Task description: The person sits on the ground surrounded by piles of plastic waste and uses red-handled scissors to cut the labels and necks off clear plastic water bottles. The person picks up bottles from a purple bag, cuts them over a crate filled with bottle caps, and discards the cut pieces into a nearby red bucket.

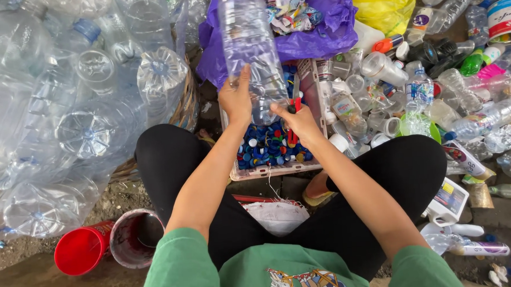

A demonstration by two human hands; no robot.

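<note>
The clear plastic bottle [250, 46] stands nearly upright, neck down, right over the white crate [310, 83] of coloured bottle caps [267, 146], and both hands are on it. The left hand [236, 98] wraps the lower body, thumb pressed up against the near side and fingers curled round the back, a firm close grip. The right hand [297, 121] is down at the neck end, fingers closed round a red-handled tool [292, 116], its tip lost behind the bottle, so exactly where it bites I cannot tell.

Done well, this wants the left hand pinning the bottle steady so the thin wall does not buckle or spin, and the tool worked away from the thumb, with the neck kept above the crate so whatever comes off drops among the caps.

Outward now: a heap of large clear bottles [64, 111] fills the left, a purple plastic bag [319, 31] and a yellow bag [384, 3] sit beyond the crate, mixed small bottles and tubs [425, 90] spread on the right. By the left knee lie a red cup [79, 249] and a grubby cup [134, 238].
</note>
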